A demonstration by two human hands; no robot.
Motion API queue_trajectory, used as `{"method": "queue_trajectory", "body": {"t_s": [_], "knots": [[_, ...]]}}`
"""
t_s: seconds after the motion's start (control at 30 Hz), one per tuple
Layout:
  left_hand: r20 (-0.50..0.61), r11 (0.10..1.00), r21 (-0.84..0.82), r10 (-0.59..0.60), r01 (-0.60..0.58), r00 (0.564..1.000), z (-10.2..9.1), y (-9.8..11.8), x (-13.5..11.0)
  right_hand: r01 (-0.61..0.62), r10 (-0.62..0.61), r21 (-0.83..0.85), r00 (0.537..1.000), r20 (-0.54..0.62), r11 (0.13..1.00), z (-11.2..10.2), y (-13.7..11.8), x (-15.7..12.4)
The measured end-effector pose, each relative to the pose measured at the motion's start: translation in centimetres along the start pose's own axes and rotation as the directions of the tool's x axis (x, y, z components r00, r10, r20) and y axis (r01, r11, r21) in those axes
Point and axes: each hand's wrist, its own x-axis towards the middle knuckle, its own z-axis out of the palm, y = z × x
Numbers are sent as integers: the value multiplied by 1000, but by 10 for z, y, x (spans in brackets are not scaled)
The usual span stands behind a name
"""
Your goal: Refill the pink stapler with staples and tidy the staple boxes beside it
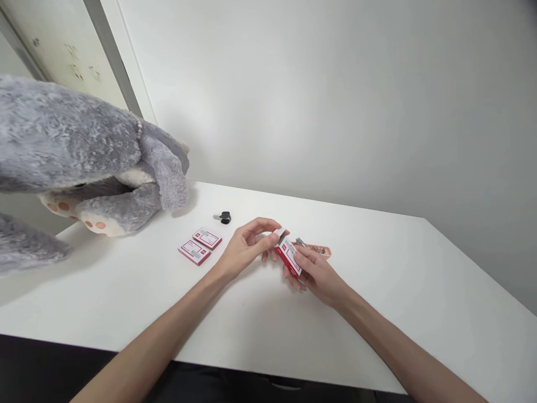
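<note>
My right hand holds a small red and white box just above the white table, fingers wrapped round its lower end. My left hand pinches the box's open top flap between thumb and fingertips. Two more red and white boxes of the same kind lie flat side by side to the left of my left hand. Behind my right hand a pinkish stapler with a metal part lies on the table, partly hidden by my fingers.
A large grey plush toy lies over the table's far left, paws on the surface. A small black and silver object sits behind the two boxes. A plain wall runs behind the table; the dark front edge is near me.
</note>
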Motion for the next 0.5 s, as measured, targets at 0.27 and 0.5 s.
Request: {"method": "queue_trajectory", "body": {"t_s": [0.27,0.5], "knots": [[26,1000,-9,3,-2,1000,3,4,-1,9,-9,-15,1000,9,1000,0,0,0],[-31,989,150,-11,16,999,5,1,-2,22,-29,-93,997,-70,995,4,0,-1]]}}
